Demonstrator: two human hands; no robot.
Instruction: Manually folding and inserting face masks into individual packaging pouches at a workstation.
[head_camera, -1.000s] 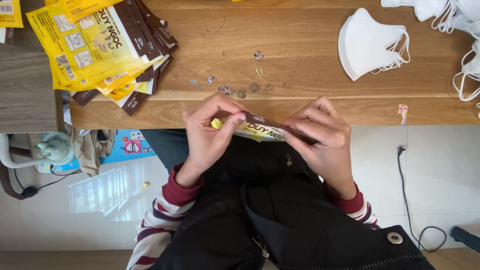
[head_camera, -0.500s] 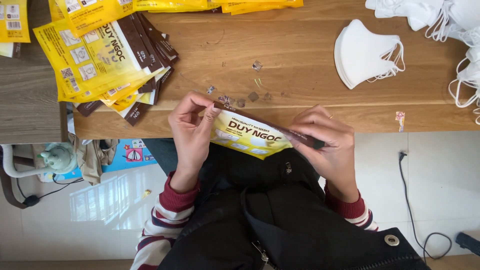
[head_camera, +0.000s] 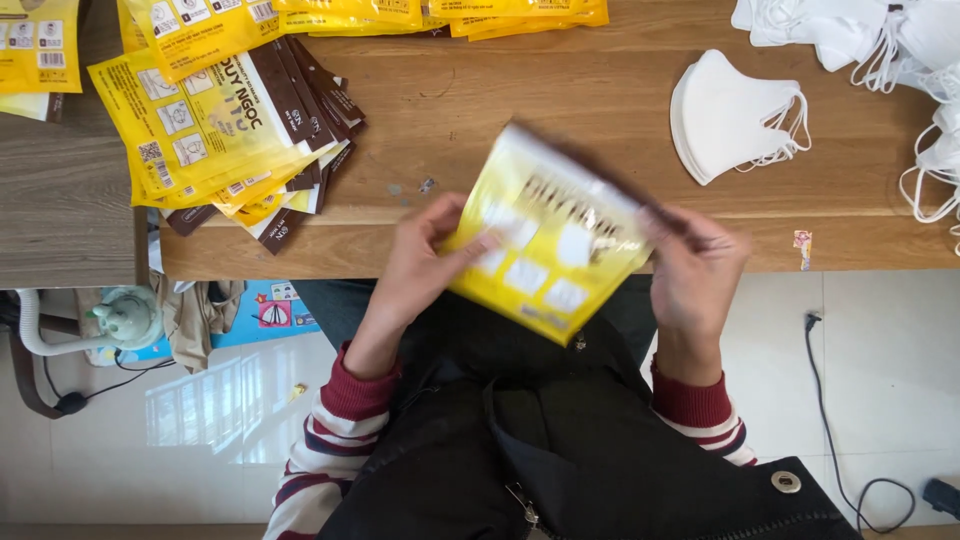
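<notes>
Yellow flat pouch (head_camera: 545, 245), motion-blurred, sits at centre of the frame, tilted, in front of the near edge of the wooden table (head_camera: 560, 90). Left hand (head_camera: 425, 265) grips its left edge, fingers closed on it, thumb on the face. Right hand (head_camera: 695, 270) pinches its right corner. Stack of matching yellow-and-brown pouches (head_camera: 225, 125) at upper left. Folded white masks (head_camera: 735, 115) at upper right, well apart from both hands.

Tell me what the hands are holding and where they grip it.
Both hands hold one flat yellow plastic pouch, blurred by motion. The left hand pinches its left edge, and the right hand grips its upper right edge.
</notes>
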